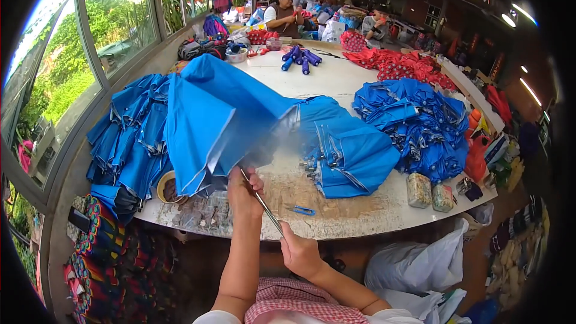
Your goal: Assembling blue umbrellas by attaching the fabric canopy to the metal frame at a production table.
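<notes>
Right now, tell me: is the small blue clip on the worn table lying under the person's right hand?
No, the small blue clip lies bare above the right hand.

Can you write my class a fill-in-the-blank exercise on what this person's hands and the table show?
1. The left hand grips a half-open umbrella whose cloth is ____.
2. The right hand holds the umbrella's thin metal ____.
3. The folded heap at the table's far end is ____.

Missing words: blue; shaft; red

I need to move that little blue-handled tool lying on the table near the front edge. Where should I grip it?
Take the blue snips by the handle loops, from above: they lie flat on the bare table, apart from the blue umbrella canopy.
</notes>
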Demonstrator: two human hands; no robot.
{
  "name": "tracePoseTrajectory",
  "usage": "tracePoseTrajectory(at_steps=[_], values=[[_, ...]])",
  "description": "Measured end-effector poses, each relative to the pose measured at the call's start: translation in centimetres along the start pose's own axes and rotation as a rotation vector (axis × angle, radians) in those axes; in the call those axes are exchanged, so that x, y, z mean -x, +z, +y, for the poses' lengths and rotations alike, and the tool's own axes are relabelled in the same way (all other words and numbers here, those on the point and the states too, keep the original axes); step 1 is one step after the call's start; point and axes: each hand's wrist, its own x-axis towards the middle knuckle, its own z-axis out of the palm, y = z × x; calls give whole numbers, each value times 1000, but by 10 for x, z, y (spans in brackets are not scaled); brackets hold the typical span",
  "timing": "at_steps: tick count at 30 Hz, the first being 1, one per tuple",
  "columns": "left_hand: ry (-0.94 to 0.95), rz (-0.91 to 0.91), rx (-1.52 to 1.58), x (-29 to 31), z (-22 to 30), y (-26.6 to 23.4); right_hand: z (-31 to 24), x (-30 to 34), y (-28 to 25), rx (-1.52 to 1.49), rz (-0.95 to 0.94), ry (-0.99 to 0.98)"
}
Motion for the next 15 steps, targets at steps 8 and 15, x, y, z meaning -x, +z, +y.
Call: tracePoseTrajectory(at_steps=[8, 15], values=[[-114, -75, -21, -36, 39, 51, -29, -21, -30, -1932, -131, 935], [230, -104, -414, -130, 138, 143, -65, -1, -48, -1779, -193, 857]])
